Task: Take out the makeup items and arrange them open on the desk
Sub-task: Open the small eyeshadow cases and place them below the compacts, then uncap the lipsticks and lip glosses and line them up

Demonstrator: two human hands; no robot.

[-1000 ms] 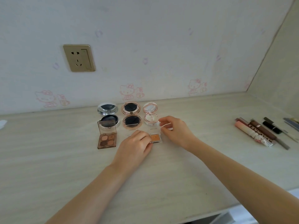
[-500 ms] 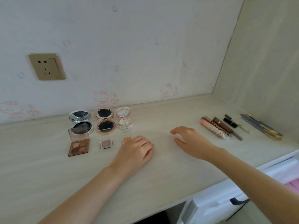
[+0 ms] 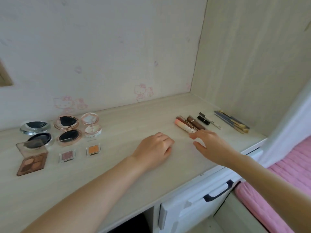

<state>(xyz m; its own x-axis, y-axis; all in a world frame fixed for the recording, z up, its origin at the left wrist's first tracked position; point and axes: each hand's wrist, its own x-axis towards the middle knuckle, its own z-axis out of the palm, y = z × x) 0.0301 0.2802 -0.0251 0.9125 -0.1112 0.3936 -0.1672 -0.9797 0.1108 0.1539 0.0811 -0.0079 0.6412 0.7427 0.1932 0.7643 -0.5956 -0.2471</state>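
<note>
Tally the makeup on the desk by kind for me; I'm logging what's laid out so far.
Round open compacts: 3 (silver, rose-gold, pearly pink)
Four-shade eyeshadow palette: 1
Single eyeshadow pans: 2 (mauve, orange)
Tubes and pencils by the right hand: too tightly bunched to count
Total countable: 6

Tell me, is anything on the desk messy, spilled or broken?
Nothing stands out. The open compacts and eyeshadow pans sit in tidy rows on the desk, and the tubes and brushes lie side by side. No spills or breaks show.
</note>
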